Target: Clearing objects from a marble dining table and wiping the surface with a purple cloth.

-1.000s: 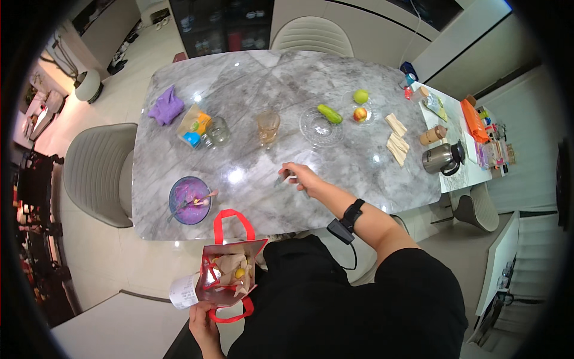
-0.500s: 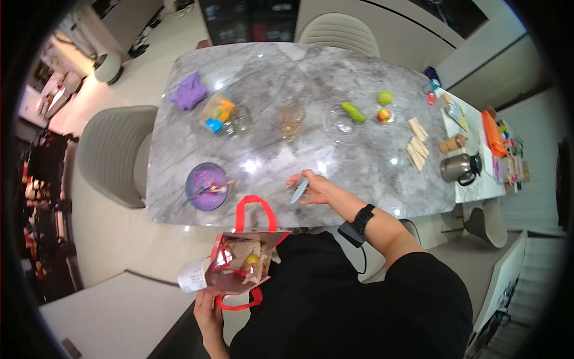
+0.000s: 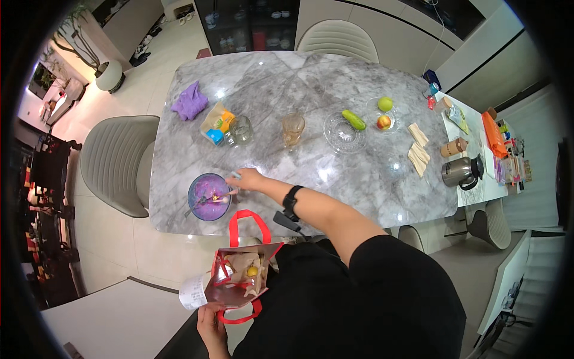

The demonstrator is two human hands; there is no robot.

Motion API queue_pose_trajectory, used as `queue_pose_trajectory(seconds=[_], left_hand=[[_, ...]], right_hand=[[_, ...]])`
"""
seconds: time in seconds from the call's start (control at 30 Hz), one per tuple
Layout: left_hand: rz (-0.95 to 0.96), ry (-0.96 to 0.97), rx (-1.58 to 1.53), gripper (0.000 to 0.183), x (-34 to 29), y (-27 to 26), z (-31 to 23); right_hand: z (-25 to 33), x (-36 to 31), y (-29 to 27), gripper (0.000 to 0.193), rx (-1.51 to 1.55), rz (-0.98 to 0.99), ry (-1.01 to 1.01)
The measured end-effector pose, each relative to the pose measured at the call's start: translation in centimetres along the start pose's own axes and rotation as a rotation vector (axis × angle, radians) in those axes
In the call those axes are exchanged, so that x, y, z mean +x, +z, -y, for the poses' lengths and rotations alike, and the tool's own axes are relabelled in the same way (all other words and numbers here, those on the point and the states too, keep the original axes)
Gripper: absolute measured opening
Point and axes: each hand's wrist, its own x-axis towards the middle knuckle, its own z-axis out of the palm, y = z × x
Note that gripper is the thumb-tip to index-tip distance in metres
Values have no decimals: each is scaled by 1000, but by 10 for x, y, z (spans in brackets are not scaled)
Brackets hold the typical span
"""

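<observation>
My left hand [image 3: 210, 322] grips the near edge of a red-handled shopping bag [image 3: 239, 295]. Crumpled brown paper and a yellow round thing [image 3: 252, 271] lie inside it. Over the table, my right hand [image 3: 248, 179] reaches to the right rim of a blue bowl [image 3: 195, 185]; its fingers are closed around a small light-blue object [image 3: 237, 175], mostly hidden, whose kind I cannot make out. Purple stuff [image 3: 209, 206] fills the bowl, with a grey-handled utensil [image 3: 192, 209] and a light-coloured one [image 3: 230, 194] resting in it. I cannot tell whether my fingers touch the bowl or utensils.
On the marble table [image 3: 269, 84] stand a purple cloth [image 3: 190, 102], a package [image 3: 217, 122], a glass mug [image 3: 241, 130], an amber glass [image 3: 293, 128], a cucumber [image 3: 354, 119] on a glass plate [image 3: 345, 140], fruit [image 3: 384, 104] and folded cloths [image 3: 418, 157]. A steel jug [image 3: 460, 172] stands right.
My right hand has swung left across the table to the bowl, still holding the light-blue object. My left hand stays on the bag, and the view has shifted slightly.
</observation>
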Motion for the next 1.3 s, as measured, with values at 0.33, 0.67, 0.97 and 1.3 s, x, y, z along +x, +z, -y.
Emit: queue_pose_trajectory(seconds=[0.33,0.67,0.97,1.3], left_hand=[[23,73,-11,21,13,-15,12],[157,326,-39,24,49,-59,72],[472,579,-84,22,92,-82,114],[928,1114,-121,26,110,-24,58]], right_hand=[[11,-5,10,54,-167,-124,-54],[18,-19,59,43,22,-205,170],[-17,-124,66,39,557,-513,417],[3,-460,79,27,915,-1205,473]])
